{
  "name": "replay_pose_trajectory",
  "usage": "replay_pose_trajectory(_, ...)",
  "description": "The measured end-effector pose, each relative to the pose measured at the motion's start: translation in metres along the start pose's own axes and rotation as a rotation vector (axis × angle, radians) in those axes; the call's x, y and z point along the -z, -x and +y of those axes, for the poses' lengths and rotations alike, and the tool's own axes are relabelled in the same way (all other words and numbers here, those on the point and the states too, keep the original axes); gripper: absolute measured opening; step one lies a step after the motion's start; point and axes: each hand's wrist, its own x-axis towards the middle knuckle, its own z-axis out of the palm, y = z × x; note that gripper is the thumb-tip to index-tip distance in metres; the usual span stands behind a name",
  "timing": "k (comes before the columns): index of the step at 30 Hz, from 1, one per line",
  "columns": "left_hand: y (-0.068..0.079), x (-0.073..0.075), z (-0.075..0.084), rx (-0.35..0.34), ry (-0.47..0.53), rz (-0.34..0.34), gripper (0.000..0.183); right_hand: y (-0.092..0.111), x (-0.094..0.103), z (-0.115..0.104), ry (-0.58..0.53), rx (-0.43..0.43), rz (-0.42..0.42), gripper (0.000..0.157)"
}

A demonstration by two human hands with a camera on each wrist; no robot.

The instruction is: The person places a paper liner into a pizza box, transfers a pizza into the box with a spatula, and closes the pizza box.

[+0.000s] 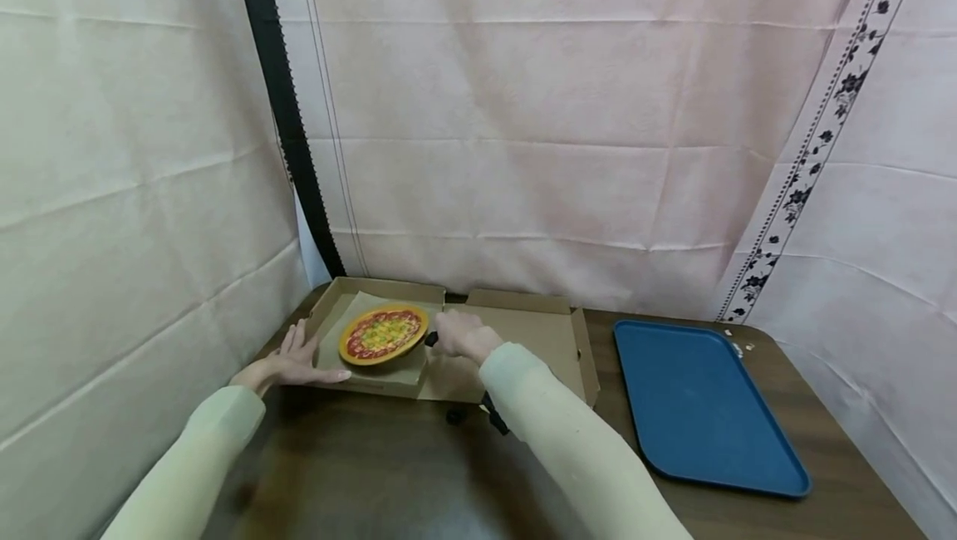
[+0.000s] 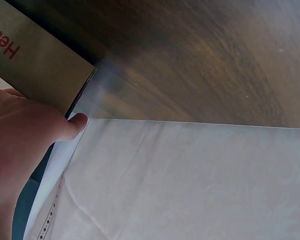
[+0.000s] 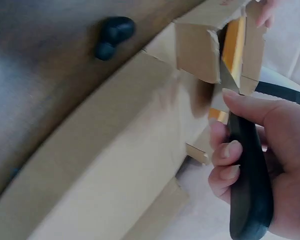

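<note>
While the surface (image 1: 351, 473) carries the open box (image 1: 549, 341), with the pizza (image 1: 385, 334) in its left half, I should brace that side with my spread left hand (image 1: 293, 362), my right hand (image 1: 465, 336) guiding its gripped knife (image 3: 251, 195) steadily near the pizza. Cardboard walls hem me in; toward me lies more room, past a small black object (image 3: 119, 31).

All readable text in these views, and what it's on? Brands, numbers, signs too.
"Heal": red letters on the cardboard box, left wrist view; inverted, the rest cut off by the picture's edge.
Unreadable: red print on the box at the top edge of the right wrist view, blurred and cut off.
None legible: knife, blue tray.
No numbers or signs legible.
</note>
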Motion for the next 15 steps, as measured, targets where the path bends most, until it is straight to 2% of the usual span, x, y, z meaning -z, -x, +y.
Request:
replay_pose_trajectory(5, -0.009, -0.001, -0.004, 0.001, -0.007, 0.02, 0.134, 0.0, 0.021, -0.002, 0.035, -0.017, -0.027, 0.018)
replay_pose_trajectory(10, -0.012, -0.002, -0.006, 0.006, 0.001, 0.019, 0.136, 0.001, 0.039, -0.002, 0.064, -0.03, -0.057, 0.028)
replay_pose_trajectory(15, -0.009, -0.001, -0.006, 0.022, -0.007, 0.002, 0.137, 0.002, 0.049, 0.0, 0.066, -0.033, -0.075, 0.018)
